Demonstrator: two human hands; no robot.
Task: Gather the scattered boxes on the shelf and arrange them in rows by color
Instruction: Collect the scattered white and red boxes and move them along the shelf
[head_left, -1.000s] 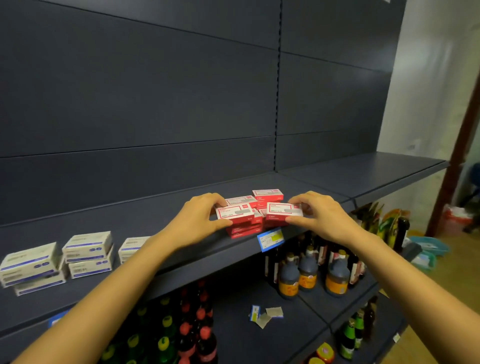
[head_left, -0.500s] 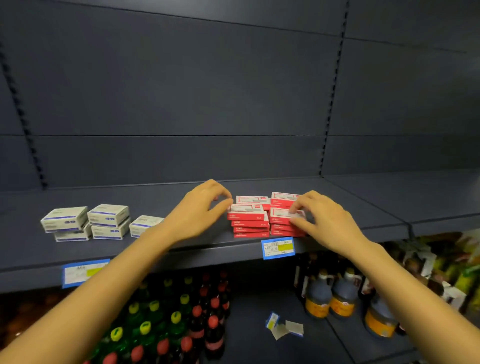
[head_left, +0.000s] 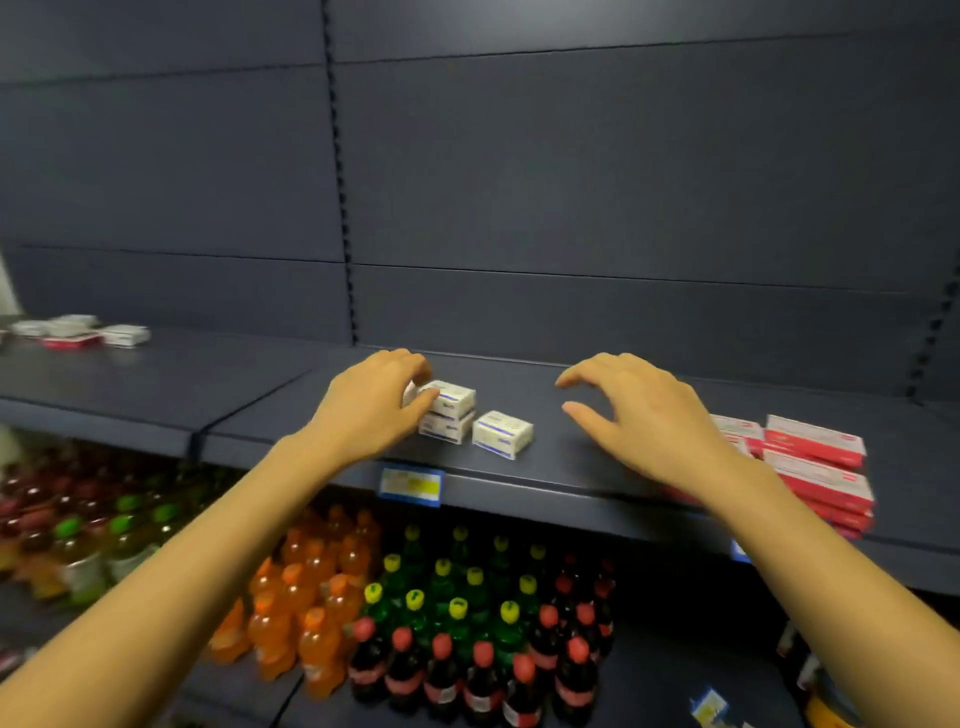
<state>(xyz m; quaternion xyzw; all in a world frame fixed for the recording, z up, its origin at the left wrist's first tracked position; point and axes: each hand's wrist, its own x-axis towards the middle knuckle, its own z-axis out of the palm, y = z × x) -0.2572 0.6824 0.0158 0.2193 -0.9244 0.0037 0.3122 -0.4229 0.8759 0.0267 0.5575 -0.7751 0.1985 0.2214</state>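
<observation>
In the head view, the left hand (head_left: 374, 410) is closing its fingers and thumb round the top white box (head_left: 451, 397), which is sitting on a second white box (head_left: 441, 428). A third white box (head_left: 503, 434) is lying just beside that pair, near the front edge of the shelf (head_left: 571, 467). More white ones may be hiding behind the hand; I cannot tell.

The right hand (head_left: 644, 415) is hovering over bare shelf to the right of them, fingers spread and loosely curved, holding nothing.

Beyond its wrist the red boxes (head_left: 815, 457) are sitting in neat stacks at the shelf's right end, so the red group is looking largely gathered.

At the far left a blurred small heap (head_left: 78, 330) is lying well apart from both groups, mostly white boxes with one red one among them.

The job is looking partway through: red is mostly sorted, white is only beginning to form a row, and the far-left heap is waiting to be brought over and split by color.

Bottles (head_left: 441, 623) are standing on the lower shelf.
</observation>
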